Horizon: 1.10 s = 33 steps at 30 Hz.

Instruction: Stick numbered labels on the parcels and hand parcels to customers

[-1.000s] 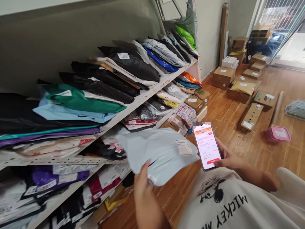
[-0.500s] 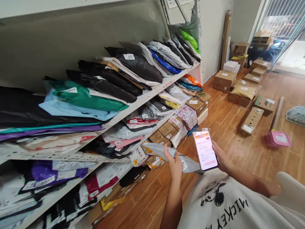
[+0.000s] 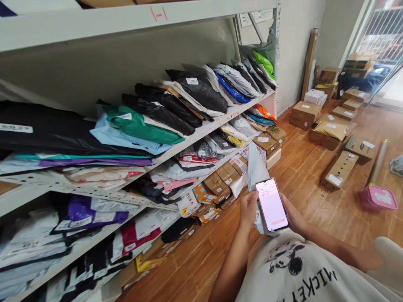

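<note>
My left hand point(image 3: 249, 207) is closed on a light grey parcel bag point(image 3: 256, 163), which stands upright behind the phone with part of a label showing below. The left fingertips are at the phone's left edge; whether they press on it I cannot tell. My right hand point(image 3: 292, 213) grips a smartphone point(image 3: 272, 205) along its right side. Its lit screen faces up toward me with a mostly pale pink page. The right fingers under the phone are hidden.
A white metal rack point(image 3: 189, 151) on the left bears parcel bags and, lower down, cardboard boxes point(image 3: 231, 173). On the wooden floor at right are more boxes point(image 3: 340, 170), a long tube point(image 3: 377, 161) and a pink tub point(image 3: 379, 197). A glass door point(image 3: 388, 75) stands behind.
The grey bag has swung from lying out to the left to upright behind the phone. My left hand has come in to the phone's left edge. The screen page has changed.
</note>
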{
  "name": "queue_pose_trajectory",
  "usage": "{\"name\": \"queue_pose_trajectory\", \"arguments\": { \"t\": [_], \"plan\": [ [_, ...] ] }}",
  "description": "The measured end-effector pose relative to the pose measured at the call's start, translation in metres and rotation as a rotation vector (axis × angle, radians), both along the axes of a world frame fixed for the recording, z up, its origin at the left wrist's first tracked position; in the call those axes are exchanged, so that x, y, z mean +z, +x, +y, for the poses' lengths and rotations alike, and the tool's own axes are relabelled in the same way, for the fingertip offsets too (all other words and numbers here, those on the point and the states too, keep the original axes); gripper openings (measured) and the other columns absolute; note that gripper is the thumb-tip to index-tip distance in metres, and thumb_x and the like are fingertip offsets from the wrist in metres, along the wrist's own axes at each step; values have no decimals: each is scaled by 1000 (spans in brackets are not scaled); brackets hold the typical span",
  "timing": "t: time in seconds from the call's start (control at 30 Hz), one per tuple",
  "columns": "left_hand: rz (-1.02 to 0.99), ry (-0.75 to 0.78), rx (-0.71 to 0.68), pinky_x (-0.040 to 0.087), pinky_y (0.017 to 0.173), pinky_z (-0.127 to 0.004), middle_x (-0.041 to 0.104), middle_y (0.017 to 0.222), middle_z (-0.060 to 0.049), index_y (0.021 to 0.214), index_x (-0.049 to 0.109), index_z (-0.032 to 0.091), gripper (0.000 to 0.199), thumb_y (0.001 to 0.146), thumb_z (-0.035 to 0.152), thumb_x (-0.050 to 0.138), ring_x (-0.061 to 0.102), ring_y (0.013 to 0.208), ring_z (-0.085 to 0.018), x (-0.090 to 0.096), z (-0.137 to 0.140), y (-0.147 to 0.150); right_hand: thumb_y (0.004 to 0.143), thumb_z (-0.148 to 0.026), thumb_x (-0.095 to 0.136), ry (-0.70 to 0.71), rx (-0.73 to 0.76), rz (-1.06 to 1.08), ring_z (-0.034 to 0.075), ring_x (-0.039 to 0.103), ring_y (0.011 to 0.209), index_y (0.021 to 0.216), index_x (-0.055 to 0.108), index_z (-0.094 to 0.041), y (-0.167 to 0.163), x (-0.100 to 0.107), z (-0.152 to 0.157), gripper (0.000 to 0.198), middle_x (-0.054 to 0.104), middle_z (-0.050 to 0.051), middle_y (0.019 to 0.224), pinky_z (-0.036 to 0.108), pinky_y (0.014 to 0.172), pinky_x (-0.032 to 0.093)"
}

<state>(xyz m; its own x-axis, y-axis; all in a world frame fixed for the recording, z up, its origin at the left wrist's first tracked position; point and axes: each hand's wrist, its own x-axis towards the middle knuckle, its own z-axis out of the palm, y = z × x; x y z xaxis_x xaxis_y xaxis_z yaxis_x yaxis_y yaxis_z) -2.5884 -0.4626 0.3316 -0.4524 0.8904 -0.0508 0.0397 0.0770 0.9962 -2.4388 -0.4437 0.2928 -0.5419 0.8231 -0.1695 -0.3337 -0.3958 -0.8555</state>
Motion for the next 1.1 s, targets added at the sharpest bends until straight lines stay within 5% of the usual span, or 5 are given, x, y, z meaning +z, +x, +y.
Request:
{"name": "queue_pose_trajectory", "arguments": {
  "t": [0.3,0.53,0.63,0.83,1.1],
  "plan": [
    [54,-63,65,51,78,-37,73,77,-10,71,72,17,56,78,59,36,67,80,-25,-19,9,-10,75,-74,64,-122,-32,16,27,68,98,117,62,-27,4,4,1,63,71,6,114,45,91,51],
    [81,-183,305,50,91,-46,76,81,-12,66,71,19,47,67,60,48,68,89,-32,-79,10,-52,70,-66,74,-230,-94,67,21,68,70,107,63,-26,4,10,4,56,74,3,91,34,65,51],
    [58,-242,308,50,90,-47,74,77,-13,64,70,19,49,64,63,49,68,87,-33,-106,4,-53,64,-53,82,-260,-171,29,18,64,64,103,64,-26,8,6,9,51,73,-1,83,27,57,46],
    [1,-321,298,48,97,-44,75,83,-10,68,70,20,42,65,58,52,68,97,-32,-143,-2,-42,74,-57,70,-489,-337,-33,21,65,62,93,64,-20,20,-11,20,42,73,4,77,33,60,48],
    [-49,-487,483,56,63,-40,68,68,-6,73,67,20,31,75,37,42,68,67,-27,-156,3,-27,77,-57,64,-538,-353,62,21,64,60,92,65,-20,67,-6,46,39,72,3,72,33,60,48]
  ]
}}
